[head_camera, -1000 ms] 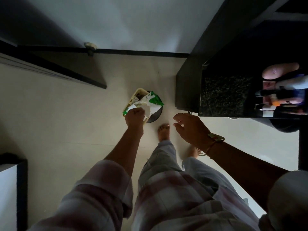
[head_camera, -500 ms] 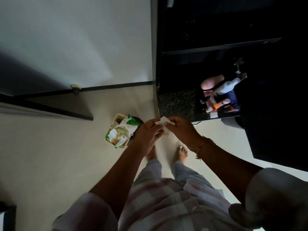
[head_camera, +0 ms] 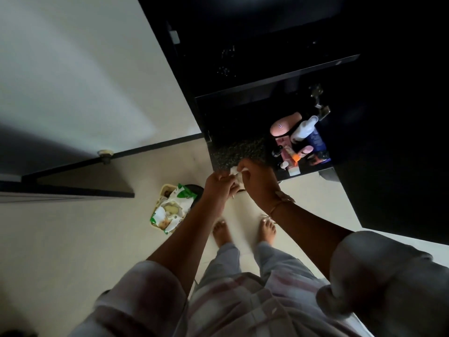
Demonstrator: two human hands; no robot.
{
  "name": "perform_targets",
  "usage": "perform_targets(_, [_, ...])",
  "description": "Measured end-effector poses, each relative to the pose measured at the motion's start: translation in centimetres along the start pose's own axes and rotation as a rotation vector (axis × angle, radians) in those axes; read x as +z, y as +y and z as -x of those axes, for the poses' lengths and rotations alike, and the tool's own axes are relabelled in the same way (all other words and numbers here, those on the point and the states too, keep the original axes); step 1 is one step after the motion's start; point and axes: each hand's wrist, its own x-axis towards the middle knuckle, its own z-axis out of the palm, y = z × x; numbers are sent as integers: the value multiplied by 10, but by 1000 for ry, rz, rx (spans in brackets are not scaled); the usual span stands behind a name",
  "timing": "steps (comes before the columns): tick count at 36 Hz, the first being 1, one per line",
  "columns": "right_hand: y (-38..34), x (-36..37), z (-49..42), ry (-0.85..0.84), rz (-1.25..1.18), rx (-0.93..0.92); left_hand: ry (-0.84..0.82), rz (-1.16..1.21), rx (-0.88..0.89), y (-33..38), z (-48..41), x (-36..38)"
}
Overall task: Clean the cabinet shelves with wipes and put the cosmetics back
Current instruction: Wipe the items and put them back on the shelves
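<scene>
Pinching white wipe (head_camera: 235, 171) with left hand (head_camera: 218, 184) and right hand (head_camera: 257, 183), fingers curled on it, holding it at speckled shelf (head_camera: 238, 152) front edge, bare shelf directly ahead; leaving cosmetics (head_camera: 298, 142) clustered rightward, nearer right hand.

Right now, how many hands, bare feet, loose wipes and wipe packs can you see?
Hands: 2 (left hand, right hand)
Bare feet: 2 (left foot, right foot)
Loose wipes: 1 (wipe, held by both hands)
Packs: 1 (wipe pack, on the floor)
Total: 6
</scene>
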Motion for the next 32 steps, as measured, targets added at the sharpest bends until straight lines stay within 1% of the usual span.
perform_targets(1, [0, 1, -4, 18, 25, 13, 21, -94, 38, 0, -4, 0])
perform_targets(3, [-3, 0, -15, 48, 19, 81, 63, -398, 144, 4, -9, -1])
perform_targets(4, [-3, 1, -21, 23, 9, 127, 77, -568, 194, 7, -12, -2])
perform_targets(5, [-3, 1, -27, -19, 60, 135, 87, -731, 249, 9, -16, -3])
perform_targets(7, [-2, 4, -39, -108, 319, 66, 83, -991, 379, 15, -23, -5])
perform_targets(9, [4, 13, -49, -66, 444, 14, 43, -1133, 446, 20, -31, -6])
perform_targets(11, [11, 23, -59, -34, 522, -8, -16, -1241, 458, 23, -41, -8])
perform_targets(12, [14, 28, -64, -19, 521, 10, -38, -1292, 455, 23, -47, -8])
perform_targets(15, [20, 37, -77, -59, 596, 60, -82, -1433, 444, 26, -60, -10])
perform_targets(19, [28, 43, -92, -83, 571, 165, -146, -1575, 400, 26, -71, -13])
perform_targets(22, [36, 47, -98, -154, 558, 215, -194, -1615, 372, 23, -77, -16])
perform_targets(28, [36, 51, -92, -181, 606, 220, -263, -1667, 367, 25, -80, -15])
perform_targets(32, [32, 66, -70, -201, 649, 230, -282, -1693, 360, 25, -81, -17])
